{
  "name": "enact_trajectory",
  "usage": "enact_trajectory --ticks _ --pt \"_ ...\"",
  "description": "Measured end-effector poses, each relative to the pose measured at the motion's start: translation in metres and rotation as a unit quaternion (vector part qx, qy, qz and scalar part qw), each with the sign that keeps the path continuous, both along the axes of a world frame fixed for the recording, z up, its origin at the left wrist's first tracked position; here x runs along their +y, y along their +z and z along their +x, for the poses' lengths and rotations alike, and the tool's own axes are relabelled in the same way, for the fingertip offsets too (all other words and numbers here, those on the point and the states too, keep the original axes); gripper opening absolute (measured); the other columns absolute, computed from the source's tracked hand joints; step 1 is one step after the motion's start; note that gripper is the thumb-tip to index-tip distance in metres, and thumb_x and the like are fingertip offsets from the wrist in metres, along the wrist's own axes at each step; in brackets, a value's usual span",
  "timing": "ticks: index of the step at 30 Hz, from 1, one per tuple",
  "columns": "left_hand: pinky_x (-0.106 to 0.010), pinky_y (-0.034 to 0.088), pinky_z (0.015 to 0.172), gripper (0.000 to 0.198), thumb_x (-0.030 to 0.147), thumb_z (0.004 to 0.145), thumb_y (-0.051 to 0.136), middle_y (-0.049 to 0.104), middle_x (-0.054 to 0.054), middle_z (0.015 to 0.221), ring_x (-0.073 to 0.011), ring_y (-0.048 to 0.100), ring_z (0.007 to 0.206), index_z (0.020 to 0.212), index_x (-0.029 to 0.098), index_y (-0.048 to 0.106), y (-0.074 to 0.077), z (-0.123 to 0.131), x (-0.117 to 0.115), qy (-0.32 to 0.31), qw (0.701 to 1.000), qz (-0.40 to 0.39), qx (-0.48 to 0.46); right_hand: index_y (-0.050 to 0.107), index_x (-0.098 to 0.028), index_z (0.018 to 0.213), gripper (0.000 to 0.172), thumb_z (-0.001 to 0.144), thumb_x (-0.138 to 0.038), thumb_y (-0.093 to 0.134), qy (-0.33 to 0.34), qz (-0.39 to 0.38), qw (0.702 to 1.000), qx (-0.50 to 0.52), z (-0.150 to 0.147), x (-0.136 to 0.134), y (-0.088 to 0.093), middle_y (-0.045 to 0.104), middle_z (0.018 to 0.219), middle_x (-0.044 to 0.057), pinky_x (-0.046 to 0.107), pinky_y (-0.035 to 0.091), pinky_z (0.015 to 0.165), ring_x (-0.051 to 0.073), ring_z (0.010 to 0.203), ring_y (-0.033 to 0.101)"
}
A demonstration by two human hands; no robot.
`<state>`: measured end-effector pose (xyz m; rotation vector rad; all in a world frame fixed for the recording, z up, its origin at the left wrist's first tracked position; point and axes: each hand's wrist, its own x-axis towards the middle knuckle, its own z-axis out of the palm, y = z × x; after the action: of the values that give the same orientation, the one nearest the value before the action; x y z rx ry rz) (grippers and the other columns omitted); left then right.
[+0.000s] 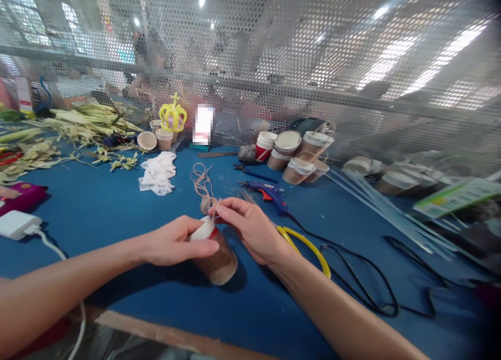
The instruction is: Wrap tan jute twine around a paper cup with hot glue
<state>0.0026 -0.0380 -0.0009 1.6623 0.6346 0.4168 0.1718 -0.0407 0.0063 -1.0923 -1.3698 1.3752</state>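
My left hand grips a paper cup near its rim, thumb along the side. Brown twine covers most of the cup's outside; a red strip and white show near the rim. The cup is tilted over the table. My right hand pinches a strand of twine at the cup's rim. Beyond the fingers, the loose twine lies in loops on the blue surface. A blue glue gun with an orange trigger rests beyond my right hand.
Wrapped cups stand in a group at the back. Pliers, a crumpled white cloth and a yellow ring lie around. Clear glue sticks and a black cable are at right, dried husks at left. A perforated metal screen borders the back.
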Motion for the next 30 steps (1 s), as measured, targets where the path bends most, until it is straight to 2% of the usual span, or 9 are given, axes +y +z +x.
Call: enact_trajectory --ticks 4,8,14,19,22,26,28,30 --pt "-0.019 0.027 0.048 0.042 0.047 0.081 0.039 0.033 0.004 0.055 -0.0076 0.029 0.053 0.056 0.013 0.042 -0.003 -0.001 0.0 0.031 0.999 -0.004 0.012 0.062 -0.015 0.07 0.011 0.071 -0.026 0.06 0.021 0.028 0.996 -0.081 -0.004 0.004 0.003 0.061 0.07 0.0 0.026 0.041 0.069 0.011 0.068 0.053" --pt "-0.019 0.027 0.049 0.043 0.047 0.082 0.036 0.034 0.004 0.055 -0.0075 0.028 0.052 0.056 0.013 0.043 -0.006 0.0 0.0 0.028 1.0 -0.011 0.004 0.062 -0.015 0.072 0.009 0.072 -0.023 0.058 0.066 0.054 0.992 -0.097 -0.011 0.009 0.009 0.062 0.071 0.0 0.027 0.041 0.07 0.012 0.068 0.054" --pt "-0.019 0.025 0.047 0.045 0.047 0.083 0.034 0.034 0.004 0.054 -0.0075 0.026 0.051 0.053 0.013 0.042 -0.003 0.002 0.0 0.041 0.999 0.008 0.005 0.062 -0.015 0.065 0.005 0.068 -0.02 0.062 0.093 0.005 0.994 -0.057 -0.017 0.013 0.01 0.058 0.061 -0.003 0.024 0.04 0.062 0.009 0.059 0.05" --pt "-0.02 0.025 0.048 0.046 0.047 0.084 0.032 0.033 0.003 0.056 -0.0084 0.027 0.053 0.054 0.014 0.039 -0.001 0.004 -0.003 0.03 0.999 0.013 0.017 0.064 -0.014 0.075 0.019 0.079 -0.028 0.052 0.111 -0.074 0.991 -0.015 -0.018 0.024 0.012 0.067 0.071 0.004 0.026 0.044 0.065 0.012 0.065 0.059" --pt "-0.02 0.029 0.05 0.045 0.048 0.084 0.033 0.036 0.002 0.058 -0.009 0.031 0.054 0.058 0.013 0.043 0.0 0.004 -0.006 0.02 0.999 0.014 0.021 0.062 -0.015 0.079 0.017 0.082 -0.021 0.047 0.092 -0.104 0.99 0.013 -0.021 0.044 0.015 0.068 0.085 0.006 0.025 0.046 0.065 0.012 0.072 0.061" --pt "-0.021 0.036 0.056 0.049 0.05 0.084 0.031 0.045 0.0 0.063 -0.0107 0.037 0.058 0.063 0.011 0.051 0.003 0.005 -0.008 0.0 1.0 0.018 0.02 0.061 -0.012 0.082 0.019 0.085 -0.011 0.042 0.052 -0.102 0.993 0.006 -0.026 0.086 0.022 0.065 0.092 0.007 0.026 0.047 0.07 0.011 0.076 0.06" --pt "-0.021 0.037 0.057 0.051 0.052 0.084 0.03 0.047 -0.001 0.064 -0.0113 0.04 0.059 0.065 0.01 0.053 0.005 0.005 -0.009 -0.003 1.0 0.017 0.025 0.058 -0.012 0.095 0.016 0.087 -0.018 0.046 0.028 -0.081 0.996 -0.012 -0.03 0.11 0.028 0.061 0.099 0.007 0.031 0.048 0.073 0.014 0.083 0.059" --pt "-0.021 0.038 0.057 0.053 0.053 0.084 0.03 0.049 -0.002 0.065 -0.0114 0.041 0.059 0.065 0.009 0.055 0.005 0.006 -0.009 -0.006 0.999 0.021 0.028 0.053 -0.014 0.108 0.026 0.086 -0.027 0.05 -0.001 -0.049 0.998 -0.036 -0.033 0.134 0.037 0.056 0.107 0.007 0.037 0.048 0.074 0.018 0.089 0.057"
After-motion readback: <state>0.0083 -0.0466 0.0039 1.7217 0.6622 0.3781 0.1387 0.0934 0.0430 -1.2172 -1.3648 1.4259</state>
